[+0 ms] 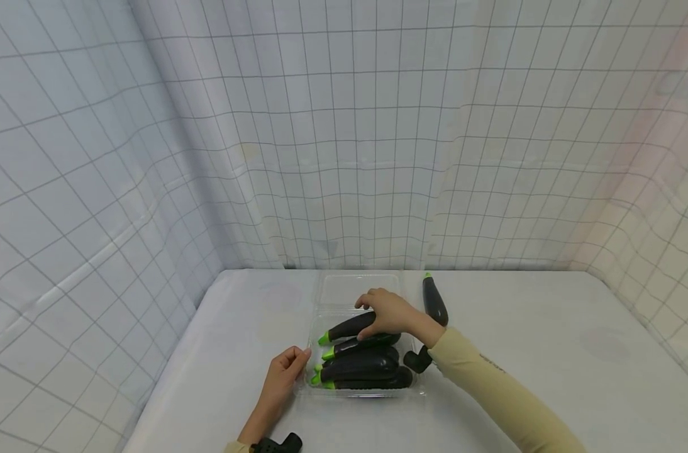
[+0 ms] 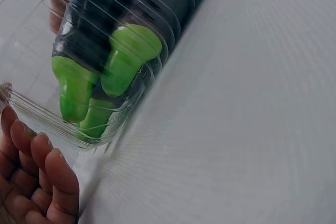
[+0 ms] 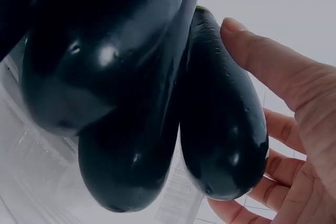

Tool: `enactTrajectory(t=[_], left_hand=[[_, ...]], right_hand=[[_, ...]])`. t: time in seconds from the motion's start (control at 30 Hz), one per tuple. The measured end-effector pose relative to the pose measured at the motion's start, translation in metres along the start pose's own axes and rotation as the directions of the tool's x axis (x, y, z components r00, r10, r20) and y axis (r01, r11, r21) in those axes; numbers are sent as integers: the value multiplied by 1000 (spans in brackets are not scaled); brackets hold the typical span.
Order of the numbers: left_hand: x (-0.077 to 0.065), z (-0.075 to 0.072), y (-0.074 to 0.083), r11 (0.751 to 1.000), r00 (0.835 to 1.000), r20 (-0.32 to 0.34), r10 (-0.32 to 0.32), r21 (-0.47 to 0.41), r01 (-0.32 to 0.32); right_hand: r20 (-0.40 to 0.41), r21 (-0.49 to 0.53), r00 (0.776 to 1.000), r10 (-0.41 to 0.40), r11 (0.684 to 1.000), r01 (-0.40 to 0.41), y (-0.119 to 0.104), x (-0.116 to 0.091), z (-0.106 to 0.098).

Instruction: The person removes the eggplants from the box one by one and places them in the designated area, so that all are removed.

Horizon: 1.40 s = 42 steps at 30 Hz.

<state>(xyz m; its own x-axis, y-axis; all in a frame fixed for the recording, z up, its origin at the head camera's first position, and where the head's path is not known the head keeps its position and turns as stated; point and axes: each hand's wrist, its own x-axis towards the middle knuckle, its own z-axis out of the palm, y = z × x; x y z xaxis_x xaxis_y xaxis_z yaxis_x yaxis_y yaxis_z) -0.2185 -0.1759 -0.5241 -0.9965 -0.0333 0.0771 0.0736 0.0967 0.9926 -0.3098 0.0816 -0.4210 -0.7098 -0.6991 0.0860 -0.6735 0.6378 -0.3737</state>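
Observation:
Several dark eggplants [image 1: 358, 365] with bright green caps lie side by side in a clear plastic container [image 1: 321, 324], its lid folded back. Reaching over from the right, my right hand [image 1: 390, 313] holds the rearmost eggplant [image 3: 226, 114]; in the right wrist view the thumb lies on one side and the fingers on the other. My left hand [image 1: 284, 371] pinches the container's left rim, its fingers curled beside the wall in the left wrist view. Green caps [image 2: 134, 51] show through that ribbed wall. The left thumb is mostly hidden there.
A single eggplant [image 1: 433, 301] lies on the white table [image 1: 536, 352], right of the container and behind the right wrist. The flat clear lid [image 1: 344, 289] extends toward the back edge. White checkered curtains [image 1: 355, 145] enclose the table at the back and sides.

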Motion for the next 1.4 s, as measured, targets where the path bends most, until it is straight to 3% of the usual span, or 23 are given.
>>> enactTrajectory(t=[0.17, 0.47, 0.67, 0.93, 1.17, 1.4], left_hand=[[-1, -1, 5, 998, 998, 21, -52, -28, 53], [-13, 1, 34, 999, 998, 34, -52, -3, 52], [-12, 1, 33, 1000, 999, 37, -30, -1, 30], [-1, 2, 2, 1000, 1000, -1, -16, -16, 16], [-1, 0, 7, 999, 999, 18, -41, -24, 42], [-10, 1, 32, 1000, 999, 39, -24, -12, 24]], right_hand=[[-9, -28, 1000, -11, 1000, 11, 1, -1, 3], [-41, -77, 999, -18, 997, 15, 2, -1, 6], [-50, -75, 999, -9, 997, 6, 3, -1, 7], [-52, -72, 999, -6, 997, 3, 4, -2, 7], [-68, -99, 998, -19, 995, 12, 5, -4, 6], [-76, -112, 996, -36, 993, 28, 6, -6, 5]])
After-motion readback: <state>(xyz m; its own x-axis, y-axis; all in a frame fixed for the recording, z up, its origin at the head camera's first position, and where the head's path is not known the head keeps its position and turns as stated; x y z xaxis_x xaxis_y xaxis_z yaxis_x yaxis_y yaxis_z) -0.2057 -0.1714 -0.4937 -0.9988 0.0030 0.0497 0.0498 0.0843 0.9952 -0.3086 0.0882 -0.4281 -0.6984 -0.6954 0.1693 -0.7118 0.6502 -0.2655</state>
